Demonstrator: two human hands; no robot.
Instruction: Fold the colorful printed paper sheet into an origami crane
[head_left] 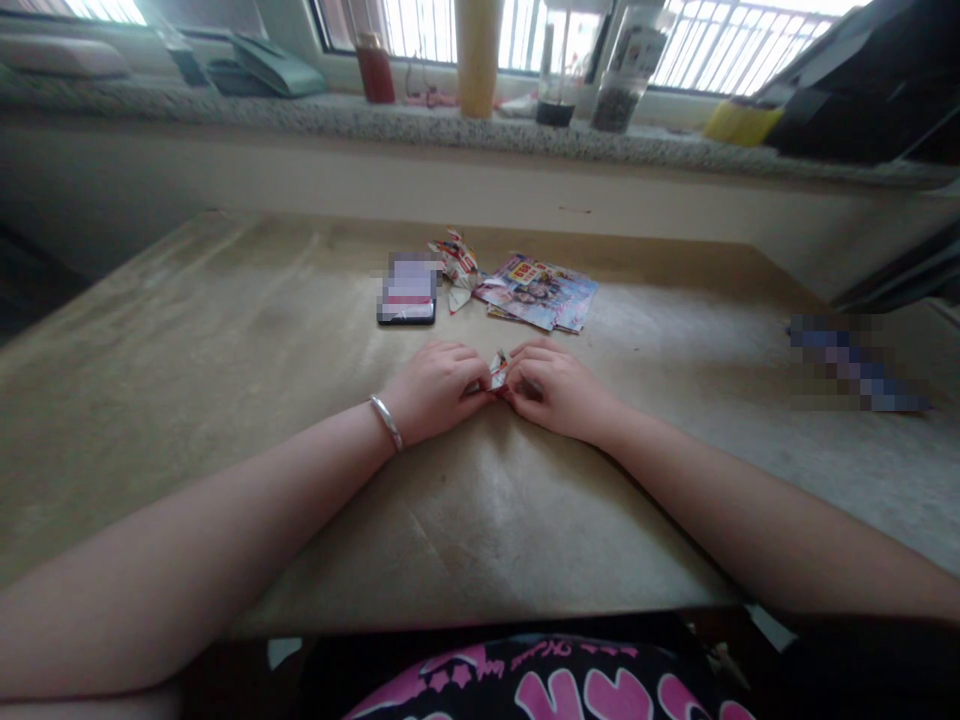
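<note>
My left hand [435, 388] and my right hand [559, 388] rest close together on the tan table [225, 340], knuckles up. Both pinch a small folded piece of printed paper [499, 370] between their fingertips; only its red and white top shows between the hands. A silver bangle [387, 422] circles my left wrist. Beyond the hands lie a folded paper figure [459, 265] and a small stack of colourful printed sheets [540, 292].
A dark phone [407, 292] lies left of the paper figure. A blurred object [855, 365] sits at the table's right. On the stone sill behind stand a red jar [375, 70], a yellow cylinder [478, 55] and other containers.
</note>
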